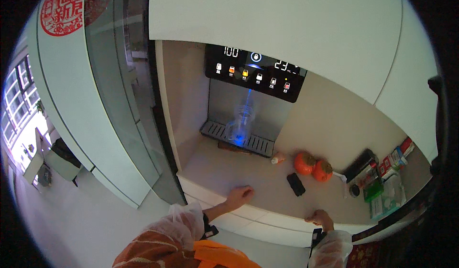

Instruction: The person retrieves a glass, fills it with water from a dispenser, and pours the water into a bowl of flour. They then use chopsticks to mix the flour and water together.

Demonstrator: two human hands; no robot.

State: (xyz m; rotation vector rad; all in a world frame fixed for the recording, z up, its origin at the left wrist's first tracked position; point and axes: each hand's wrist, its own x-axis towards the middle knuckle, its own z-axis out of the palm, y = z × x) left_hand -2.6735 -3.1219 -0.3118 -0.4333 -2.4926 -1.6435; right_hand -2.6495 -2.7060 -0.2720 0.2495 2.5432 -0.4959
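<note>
Beside the counter's front edge, my left hand [241,197] rests with curled fingers and no object showing in it. Farther right, my right hand [320,219] touches the same edge; its fingers are partly hidden. Ahead is a built-in water dispenser with a lit black touch panel [255,75]. A clear glass mug [239,126] with a handle stands upright on its slotted drip tray [261,147]. A thin blue-lit line runs from the panel's underside into the mug, whose base glows blue. Both hands are apart from the mug.
On the counter [222,167] lie a black flat object [296,184], two orange persimmons [304,163] and a small pale item [278,158]. Boxes and packets [389,185] crowd the right end. White cabinets [279,28] overhang; a glass-fronted cabinet [118,89] stands left.
</note>
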